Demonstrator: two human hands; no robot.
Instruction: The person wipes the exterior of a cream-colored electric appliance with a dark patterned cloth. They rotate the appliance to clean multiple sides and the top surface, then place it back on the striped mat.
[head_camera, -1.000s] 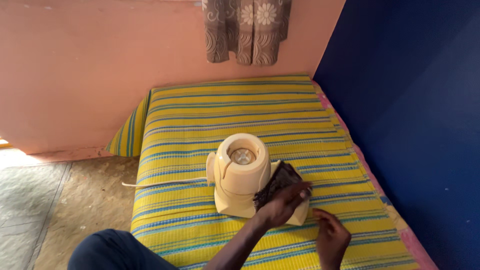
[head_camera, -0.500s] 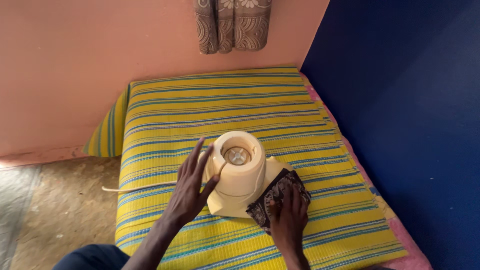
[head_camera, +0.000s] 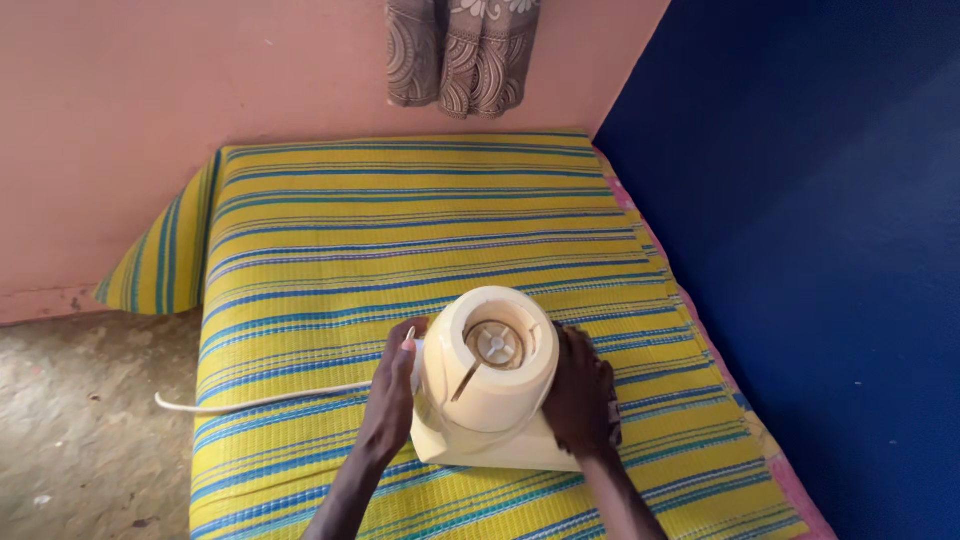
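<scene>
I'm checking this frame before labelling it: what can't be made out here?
Head view:
- Dark cloth: nearly all hidden under the right hand.
- Front and controls of the cream blender base: covered by both hands, including the left hand.
- Cord: its end is not visible.
- Curtain: cut off by the top edge.

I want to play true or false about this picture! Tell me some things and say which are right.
1. Both hands touch the blender base. True: left hand and right hand are on its sides.
2. The mat is plain red. False: it is yellow with blue stripes.
3. A cord runs left from the base. True.
4. The wall on the right is green. False: it is blue.
5. A jar sits on the base. False: its top is bare.
</scene>
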